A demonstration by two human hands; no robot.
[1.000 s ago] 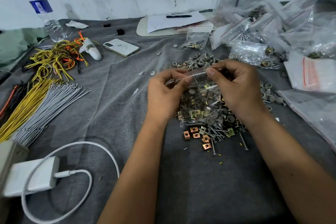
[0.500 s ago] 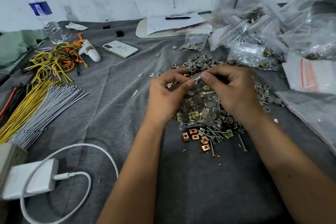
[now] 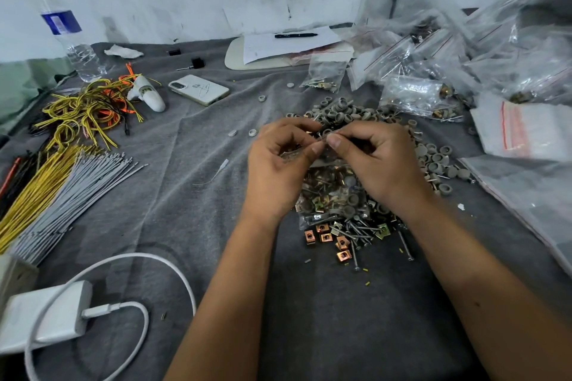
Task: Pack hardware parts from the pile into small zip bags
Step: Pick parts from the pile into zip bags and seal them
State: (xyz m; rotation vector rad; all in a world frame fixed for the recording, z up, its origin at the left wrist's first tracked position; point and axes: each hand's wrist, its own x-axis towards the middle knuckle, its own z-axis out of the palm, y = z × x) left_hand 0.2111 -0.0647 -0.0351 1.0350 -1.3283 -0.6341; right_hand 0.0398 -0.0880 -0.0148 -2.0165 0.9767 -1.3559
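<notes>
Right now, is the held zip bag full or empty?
Partly filled: the zip bag, pinched by both hands, shows clips and grey caps inside.

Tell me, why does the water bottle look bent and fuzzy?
Head view: the wide-angle lens bends the edges, so the water bottle leans and smears; the filled zip bags at the far right blur too, while both hands mid-frame look sharp; lighting is soft, without hard shadows.

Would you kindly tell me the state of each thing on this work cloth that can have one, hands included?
Zip bag: filled with hardware, top edge pinched by both hands.
Left hand: grip on the bag's top.
Right hand: grip on the bag's top.
Hardware pile: loose, unpacked.
Water bottle: upright.
Phone: lying face down.
Pen: lying on paper.
Charger: cable plugged in.
</notes>
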